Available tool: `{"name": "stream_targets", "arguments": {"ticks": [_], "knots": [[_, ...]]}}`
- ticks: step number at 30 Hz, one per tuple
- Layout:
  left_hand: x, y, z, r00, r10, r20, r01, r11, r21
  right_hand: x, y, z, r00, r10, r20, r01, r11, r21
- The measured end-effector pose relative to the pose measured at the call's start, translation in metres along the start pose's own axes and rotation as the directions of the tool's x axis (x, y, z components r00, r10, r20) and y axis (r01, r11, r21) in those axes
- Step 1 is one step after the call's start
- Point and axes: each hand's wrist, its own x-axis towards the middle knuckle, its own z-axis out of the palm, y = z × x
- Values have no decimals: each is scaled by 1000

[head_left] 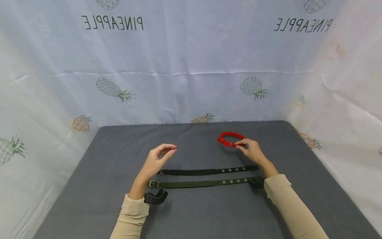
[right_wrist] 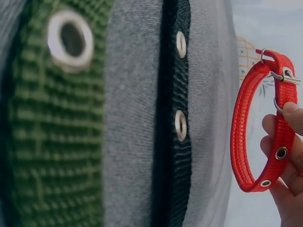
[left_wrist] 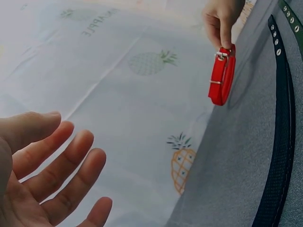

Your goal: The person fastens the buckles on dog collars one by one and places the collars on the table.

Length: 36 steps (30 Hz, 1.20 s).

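My right hand (head_left: 253,152) pinches a red collar (head_left: 232,134) near its buckle, over the far right of the table. The collar is buckled into a loop, and the right wrist view shows its metal rings and eyelets (right_wrist: 281,152) by the fingers. My left hand (head_left: 156,161) is raised with nothing in it, its fingers spread and relaxed in the left wrist view. Beneath the hands, a black collar (head_left: 191,172) and a green collar (head_left: 191,184) lie stretched out side by side, eyelets to the right. The black collar's left end is partly hidden by the left hand.
A grey cloth covers the table (head_left: 203,212). White curtains (head_left: 179,49) printed with pineapples stand behind and at both sides. Each wrist wears a black camera mount (head_left: 156,197), and the right one overlaps the green collar's tip in the head view.
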Motion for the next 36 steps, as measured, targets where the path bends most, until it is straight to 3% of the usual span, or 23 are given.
{"name": "stream_targets", "arguments": {"ticks": [24,36], "knots": [[-1,-2,-4,1000,19,-5,-19,1000,-7,3,0,10,992,18,122,-12,999,-49],[-1,-3,-7,1000,7,-13,-7,1000,10,6,-2,14,978,72,195,-61,996,-58]]}}
